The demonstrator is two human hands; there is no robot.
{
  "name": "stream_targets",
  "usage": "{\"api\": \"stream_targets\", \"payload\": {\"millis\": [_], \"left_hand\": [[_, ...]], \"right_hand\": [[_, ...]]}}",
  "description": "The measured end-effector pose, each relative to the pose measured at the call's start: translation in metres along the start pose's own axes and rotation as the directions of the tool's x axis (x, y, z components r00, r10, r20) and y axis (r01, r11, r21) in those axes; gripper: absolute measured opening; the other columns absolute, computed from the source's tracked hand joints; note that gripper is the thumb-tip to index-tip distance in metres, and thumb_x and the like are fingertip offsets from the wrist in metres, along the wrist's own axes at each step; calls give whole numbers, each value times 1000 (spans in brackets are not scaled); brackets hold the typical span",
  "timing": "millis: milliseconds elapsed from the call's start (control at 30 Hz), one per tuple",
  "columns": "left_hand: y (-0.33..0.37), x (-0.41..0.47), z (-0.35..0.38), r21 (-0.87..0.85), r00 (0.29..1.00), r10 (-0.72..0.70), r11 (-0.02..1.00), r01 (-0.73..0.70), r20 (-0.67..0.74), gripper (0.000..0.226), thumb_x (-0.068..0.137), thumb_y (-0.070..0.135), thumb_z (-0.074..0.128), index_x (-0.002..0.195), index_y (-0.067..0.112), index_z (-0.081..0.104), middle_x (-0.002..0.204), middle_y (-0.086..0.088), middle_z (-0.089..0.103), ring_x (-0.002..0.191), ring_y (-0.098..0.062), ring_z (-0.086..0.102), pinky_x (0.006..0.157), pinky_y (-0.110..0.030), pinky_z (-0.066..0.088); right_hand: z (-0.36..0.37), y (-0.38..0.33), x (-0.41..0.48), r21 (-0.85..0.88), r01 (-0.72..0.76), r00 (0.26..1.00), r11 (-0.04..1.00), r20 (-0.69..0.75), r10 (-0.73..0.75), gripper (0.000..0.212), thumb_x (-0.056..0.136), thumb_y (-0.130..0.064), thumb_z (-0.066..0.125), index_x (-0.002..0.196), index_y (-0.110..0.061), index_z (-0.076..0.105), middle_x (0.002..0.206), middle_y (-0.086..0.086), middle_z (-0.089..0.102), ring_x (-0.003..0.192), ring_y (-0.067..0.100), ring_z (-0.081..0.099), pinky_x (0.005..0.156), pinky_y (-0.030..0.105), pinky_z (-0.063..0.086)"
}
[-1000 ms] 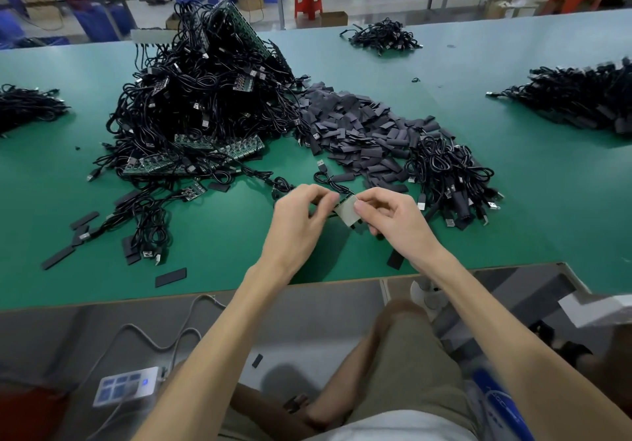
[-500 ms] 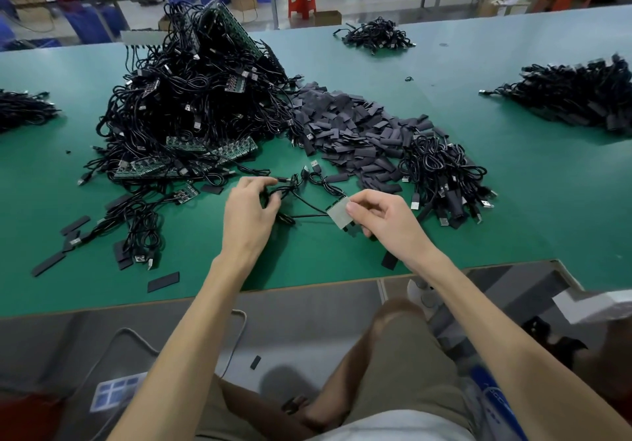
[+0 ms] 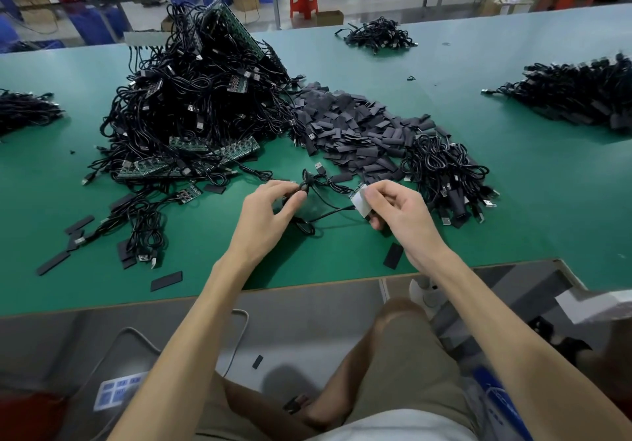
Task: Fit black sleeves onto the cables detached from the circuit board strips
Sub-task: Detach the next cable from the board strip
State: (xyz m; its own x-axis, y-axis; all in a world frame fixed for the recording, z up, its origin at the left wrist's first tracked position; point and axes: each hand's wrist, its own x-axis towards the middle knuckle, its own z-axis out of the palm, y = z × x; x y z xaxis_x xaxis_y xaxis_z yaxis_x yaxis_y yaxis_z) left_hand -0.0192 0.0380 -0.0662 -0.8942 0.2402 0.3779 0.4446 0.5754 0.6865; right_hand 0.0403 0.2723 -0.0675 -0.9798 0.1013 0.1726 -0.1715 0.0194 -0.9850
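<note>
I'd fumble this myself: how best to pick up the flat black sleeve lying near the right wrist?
Probably from above, pinching the sleeve across its long edges: it lies flat on the table, narrow, with room either side.

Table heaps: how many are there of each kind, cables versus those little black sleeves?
Cable heaps: 5
Sleeve heap: 1
Total: 6
</note>
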Motion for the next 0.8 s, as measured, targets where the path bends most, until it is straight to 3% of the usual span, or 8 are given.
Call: {"api": "stream_targets", "payload": {"millis": [100,200,300,400,500,567,667,800], "left_hand": [[4,-2,2,-58,998,-13,998,10,-54,31,103,33,58,130,21,66,126,11,66,124,-7,55,108,-35,43],[19,-7,5,-28,984,85,996,-90,-156,24,103,32,56,122,23,68,120,12,66,121,-8,53,107,-43,41],[41,-12,13,0,986,162,987,-162,-26,28,100,44,52,115,26,69,115,16,66,117,-5,53,110,-46,35],[54,-15,29,-28,986,113,994,-110,126,35,97,53,55,116,26,67,115,15,67,115,-4,55,111,-41,33],[57,-15,37,-160,996,60,986,-48,71,13,95,31,69,106,24,67,98,14,71,98,1,63,93,-22,47],[55,-13,36,-205,998,32,979,-22,46,8,92,21,71,99,23,68,92,14,71,90,3,64,81,-9,44],[51,-12,31,-202,998,30,979,-19,51,6,91,16,72,94,20,68,91,13,71,89,2,64,80,-8,43],[44,-12,30,-206,998,7,978,5,57,4,91,14,72,92,17,70,89,9,72,88,-3,65,83,-16,48]], "right_hand": [[-1,0,-1,67,-18,1000,998,22,17,10,100,-15,65,97,-8,71,74,0,71,57,14,63,53,20,50],[0,0,0,123,-36,998,992,46,30,9,98,-11,67,101,-3,68,83,9,77,66,24,73,55,23,55],[0,0,0,170,-54,997,984,69,43,13,97,-5,67,107,2,65,95,16,78,78,35,77,62,28,60],[0,0,-1,172,-54,996,984,82,41,9,96,-2,67,104,0,68,94,17,78,78,32,77,64,31,61],[0,1,-2,129,-55,995,990,87,44,8,94,-3,70,101,1,68,90,18,78,77,32,77,62,31,62],[2,2,-1,59,-35,995,998,94,29,11,93,-4,72,100,2,68,87,17,77,78,31,77,60,29,60],[3,3,0,-78,0,996,997,85,7,8,91,-8,75,98,-4,72,86,13,76,78,21,75,59,28,56],[5,5,0,-200,5,997,980,74,10,4,90,-11,77,94,-11,74,83,10,76,80,34,72,62,31,56]]}}
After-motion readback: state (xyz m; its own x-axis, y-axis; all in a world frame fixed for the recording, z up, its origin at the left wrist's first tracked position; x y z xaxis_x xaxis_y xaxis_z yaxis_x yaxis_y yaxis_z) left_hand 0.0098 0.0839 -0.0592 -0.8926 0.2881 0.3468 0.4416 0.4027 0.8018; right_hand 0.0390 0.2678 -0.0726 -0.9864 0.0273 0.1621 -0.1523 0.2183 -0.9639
